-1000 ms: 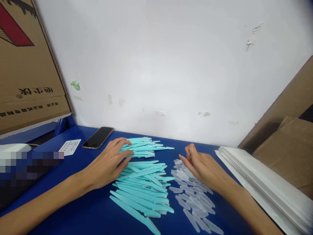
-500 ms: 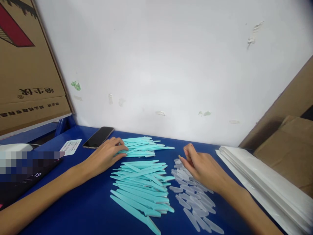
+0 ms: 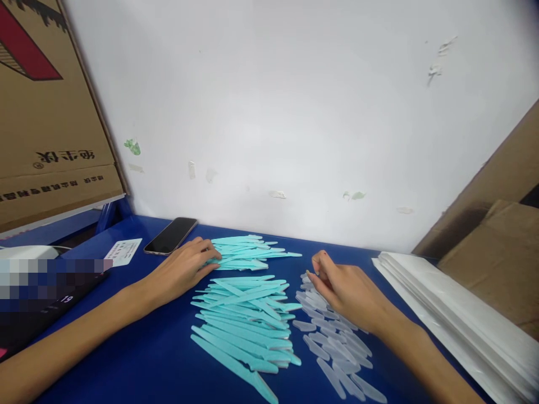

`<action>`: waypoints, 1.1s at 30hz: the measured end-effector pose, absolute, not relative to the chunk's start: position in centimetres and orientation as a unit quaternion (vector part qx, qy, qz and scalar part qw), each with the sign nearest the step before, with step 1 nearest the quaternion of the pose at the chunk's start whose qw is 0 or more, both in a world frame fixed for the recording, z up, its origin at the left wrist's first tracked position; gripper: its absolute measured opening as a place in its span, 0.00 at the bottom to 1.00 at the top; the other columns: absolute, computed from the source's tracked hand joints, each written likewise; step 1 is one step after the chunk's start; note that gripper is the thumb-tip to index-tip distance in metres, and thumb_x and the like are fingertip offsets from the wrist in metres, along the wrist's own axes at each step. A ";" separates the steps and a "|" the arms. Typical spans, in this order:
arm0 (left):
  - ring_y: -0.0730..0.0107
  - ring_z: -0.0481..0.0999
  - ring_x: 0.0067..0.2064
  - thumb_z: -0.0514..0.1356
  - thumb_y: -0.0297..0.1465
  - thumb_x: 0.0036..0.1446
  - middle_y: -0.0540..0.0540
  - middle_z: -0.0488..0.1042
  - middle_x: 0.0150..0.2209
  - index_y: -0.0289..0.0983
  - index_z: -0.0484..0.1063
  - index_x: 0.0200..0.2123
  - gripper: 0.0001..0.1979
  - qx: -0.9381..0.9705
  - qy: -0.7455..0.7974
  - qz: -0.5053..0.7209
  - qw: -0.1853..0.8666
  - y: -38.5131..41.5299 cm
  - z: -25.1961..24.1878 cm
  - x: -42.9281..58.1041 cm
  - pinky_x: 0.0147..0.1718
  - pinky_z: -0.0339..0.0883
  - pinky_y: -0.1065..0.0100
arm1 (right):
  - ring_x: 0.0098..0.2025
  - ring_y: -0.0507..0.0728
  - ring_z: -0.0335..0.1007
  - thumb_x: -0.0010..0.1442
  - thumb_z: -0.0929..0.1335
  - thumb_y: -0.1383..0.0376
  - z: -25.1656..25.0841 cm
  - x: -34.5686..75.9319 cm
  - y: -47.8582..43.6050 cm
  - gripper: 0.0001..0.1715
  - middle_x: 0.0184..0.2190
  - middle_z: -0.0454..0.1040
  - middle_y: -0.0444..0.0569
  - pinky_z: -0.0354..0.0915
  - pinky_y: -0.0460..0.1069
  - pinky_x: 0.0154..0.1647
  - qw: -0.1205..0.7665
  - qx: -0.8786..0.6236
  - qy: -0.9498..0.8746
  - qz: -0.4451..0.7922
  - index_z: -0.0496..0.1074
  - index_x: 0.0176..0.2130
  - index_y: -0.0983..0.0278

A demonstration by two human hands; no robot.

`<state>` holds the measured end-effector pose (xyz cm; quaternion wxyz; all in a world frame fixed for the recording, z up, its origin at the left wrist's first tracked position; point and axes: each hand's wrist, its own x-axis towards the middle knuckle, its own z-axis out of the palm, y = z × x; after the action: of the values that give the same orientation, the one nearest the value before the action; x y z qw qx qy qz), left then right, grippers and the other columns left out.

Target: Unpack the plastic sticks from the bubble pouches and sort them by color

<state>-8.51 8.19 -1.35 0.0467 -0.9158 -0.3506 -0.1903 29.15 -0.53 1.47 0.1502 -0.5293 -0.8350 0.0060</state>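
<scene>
Touching the left end of the upper pile of turquoise eyebrow razors (image 3: 244,253) at centre frame, the left hand (image 3: 182,267) bends its fingers — pinching or not, I cannot tell. Right of centre, the right hand (image 3: 351,289) curls over translucent blade caps (image 3: 339,348) — grip unclear. The larger razor pile (image 3: 248,322) lies lower centre.

Slim turquoise strips (image 3: 244,336) lie flat and overlapping in two piles on the blue counter (image 3: 147,359), the farther pile (image 3: 242,252) smaller. Translucent tapered pieces (image 3: 339,349) form a loose cluster beside the nearer pile (image 3: 252,294)
</scene>
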 end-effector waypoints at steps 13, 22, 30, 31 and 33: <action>0.59 0.72 0.45 0.48 0.40 0.76 0.43 0.74 0.44 0.38 0.75 0.47 0.19 -0.919 -0.361 -0.159 0.023 7.8 -1.2 -8.5 0.44 0.65 0.62 | 0.18 0.53 0.57 0.75 0.58 0.61 1.0 29.3 -0.5 0.04 0.19 0.62 0.34 0.44 0.49 0.25 0.137 -0.530 -0.837 0.004 0.56 0.44 0.57; 0.61 0.70 0.40 0.48 0.33 0.76 0.45 0.72 0.39 0.38 0.69 0.39 0.13 -0.927 -0.351 -0.120 0.053 7.6 -1.3 -8.5 0.41 0.60 0.62 | 0.19 0.53 0.58 0.75 0.57 0.61 0.9 29.4 -0.4 0.05 0.19 0.63 0.34 0.45 0.49 0.25 0.138 -0.526 -0.839 0.008 0.57 0.44 0.58; 0.59 0.69 0.38 0.53 0.21 0.68 0.46 0.71 0.38 0.38 0.68 0.39 0.08 -0.927 -0.330 -0.060 0.167 8.2 -2.6 -9.3 0.39 0.58 0.60 | 0.19 0.54 0.60 0.75 0.57 0.60 0.9 29.2 -0.5 0.04 0.19 0.65 0.34 0.47 0.49 0.26 0.136 -0.528 -0.838 0.016 0.57 0.45 0.58; 0.58 0.69 0.39 0.54 0.21 0.68 0.45 0.71 0.38 0.38 0.68 0.39 0.07 -0.926 -0.332 -0.053 0.174 8.1 -2.6 -9.2 0.39 0.58 0.60 | 0.19 0.54 0.60 0.75 0.57 0.61 0.9 29.2 -0.5 0.04 0.19 0.65 0.34 0.47 0.49 0.26 0.135 -0.528 -0.839 0.018 0.58 0.45 0.58; 0.58 0.69 0.39 0.55 0.21 0.67 0.45 0.71 0.38 0.38 0.68 0.39 0.06 -0.922 -0.338 -0.043 0.185 7.9 -2.3 -9.0 0.39 0.58 0.60 | 0.19 0.54 0.60 0.75 0.57 0.61 0.9 29.1 -0.5 0.04 0.19 0.65 0.34 0.47 0.49 0.26 0.135 -0.527 -0.839 0.021 0.58 0.46 0.57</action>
<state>-8.99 7.90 -2.33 0.1847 -0.9219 -0.3379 -0.0431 29.14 -0.47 0.93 0.1350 -0.5266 -0.8390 0.0212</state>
